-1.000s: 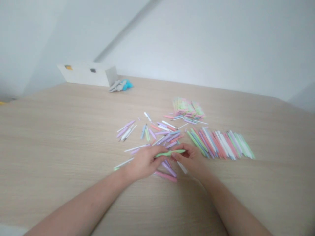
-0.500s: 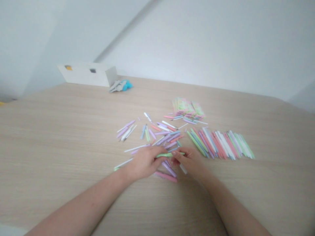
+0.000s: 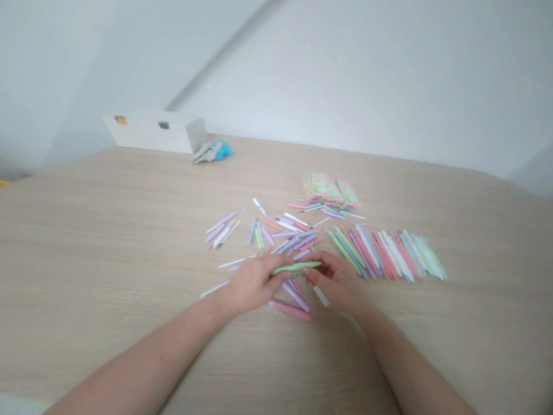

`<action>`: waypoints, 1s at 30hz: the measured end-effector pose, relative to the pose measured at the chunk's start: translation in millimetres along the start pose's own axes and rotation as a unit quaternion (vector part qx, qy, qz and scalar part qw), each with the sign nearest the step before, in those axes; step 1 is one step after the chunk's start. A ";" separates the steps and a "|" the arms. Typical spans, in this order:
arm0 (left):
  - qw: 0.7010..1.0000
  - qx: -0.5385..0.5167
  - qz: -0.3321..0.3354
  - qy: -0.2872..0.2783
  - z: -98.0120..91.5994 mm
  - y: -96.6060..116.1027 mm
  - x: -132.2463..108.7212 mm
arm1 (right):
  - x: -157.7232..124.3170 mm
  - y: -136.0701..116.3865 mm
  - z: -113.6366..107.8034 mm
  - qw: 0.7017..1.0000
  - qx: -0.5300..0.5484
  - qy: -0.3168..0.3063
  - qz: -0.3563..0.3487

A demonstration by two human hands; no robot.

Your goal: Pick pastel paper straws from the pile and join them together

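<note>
My left hand (image 3: 254,280) is closed on the left end of a green pen (image 3: 296,267), which lies nearly level above the table. The fingers of my right hand (image 3: 337,282) are closed round its right end. Beneath and beyond both hands lie scattered pen parts (image 3: 283,233) in purple, white, pink and blue. A pink pen (image 3: 289,310) and a purple one (image 3: 296,297) lie just below my hands. By my right palm a white piece (image 3: 321,295) sticks out; whether it is held or lying on the table, I cannot tell.
To the right is a slanted row of pens (image 3: 389,253) in mixed colours. Stacked pink and green packs (image 3: 330,190) stand behind the loose parts. A white box (image 3: 151,132) and a grey and blue crumpled item (image 3: 213,151) are at the back left.
The green pen has risen slightly and turned a little, its left end staying in my left hand. My right hand's fingers have shifted slightly around its right end.
</note>
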State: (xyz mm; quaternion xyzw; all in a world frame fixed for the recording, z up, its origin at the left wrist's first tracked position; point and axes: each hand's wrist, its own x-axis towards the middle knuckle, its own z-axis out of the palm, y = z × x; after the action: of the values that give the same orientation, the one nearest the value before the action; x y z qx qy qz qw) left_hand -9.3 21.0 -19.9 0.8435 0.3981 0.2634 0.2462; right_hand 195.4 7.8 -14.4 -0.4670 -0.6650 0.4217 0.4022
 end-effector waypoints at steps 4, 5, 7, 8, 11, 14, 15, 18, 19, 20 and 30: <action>1.000 0.005 0.005 -0.010 -0.7 0.9 0.3 | -0.6 -1.9 1.6 1.000 -0.003 0.018 -0.003; 1.000 0.009 0.004 -0.014 -0.8 0.9 0.3 | -0.6 -1.8 1.9 1.000 0.003 0.019 -0.005; 1.000 0.018 0.001 -0.022 -1.0 1.0 0.3 | -0.7 -1.4 2.2 1.000 0.013 0.020 -0.008; 0.999 0.021 -0.001 -0.027 -1.0 1.2 0.4 | -0.7 -1.3 2.2 1.000 0.015 0.021 -0.008; 0.999 0.025 -0.003 -0.030 -1.0 1.8 0.5 | -0.8 -1.1 2.1 1.000 0.012 0.025 -0.006; 0.999 0.032 0.005 -0.028 -0.4 1.9 0.5 | -0.5 -0.8 2.6 0.999 0.026 0.008 0.021; 0.999 0.036 0.007 -0.028 -0.1 1.9 0.5 | -0.3 -0.6 3.0 0.999 0.031 0.002 0.037; 0.999 0.044 0.011 -0.028 0.2 2.1 0.3 | 0.1 -0.4 4.4 0.997 0.019 0.005 0.071; 0.999 0.043 0.012 -0.029 0.1 2.3 0.3 | 0.2 -0.5 4.6 0.998 0.008 0.011 0.068; 0.999 0.041 0.011 -0.030 0.0 2.5 0.3 | 0.1 -0.5 4.6 0.998 -0.004 0.016 0.059; 0.998 0.046 -0.003 -0.032 1.4 1.1 -0.1 | -0.6 -1.1 0.6 0.999 -0.038 -0.002 -0.007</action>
State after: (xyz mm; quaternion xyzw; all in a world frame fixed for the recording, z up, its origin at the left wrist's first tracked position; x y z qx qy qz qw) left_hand -7.9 20.0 -20.3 0.8608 0.4039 0.2173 0.2205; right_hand 194.7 6.8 -13.7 -0.4767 -0.6847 0.3938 0.3857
